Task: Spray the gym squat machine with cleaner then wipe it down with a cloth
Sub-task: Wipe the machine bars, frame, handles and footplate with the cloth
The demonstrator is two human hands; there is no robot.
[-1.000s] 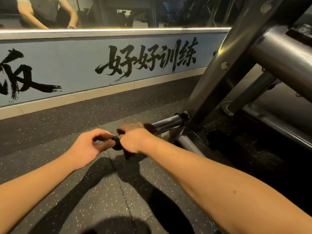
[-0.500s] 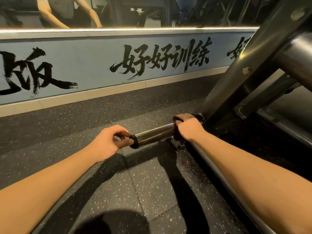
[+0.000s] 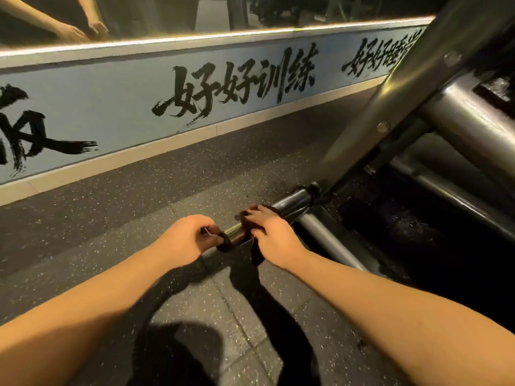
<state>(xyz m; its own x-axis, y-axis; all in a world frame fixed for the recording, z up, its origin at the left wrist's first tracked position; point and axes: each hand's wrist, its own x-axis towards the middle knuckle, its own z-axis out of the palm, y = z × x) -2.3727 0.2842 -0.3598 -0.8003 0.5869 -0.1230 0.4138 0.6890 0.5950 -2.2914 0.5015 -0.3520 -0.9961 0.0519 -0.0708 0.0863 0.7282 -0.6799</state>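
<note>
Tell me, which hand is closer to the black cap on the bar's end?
Left. The left hand pinches the black cap itself; the right hand is farther up the bar, gripping the dark cloth wrapped round it.

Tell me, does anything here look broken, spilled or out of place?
Nothing stands out. The right hand grips a dark cloth round the chrome bar, and the left hand holds the bar's capped end. The frame looks straight and whole, and no spill shows on the floor.
</note>
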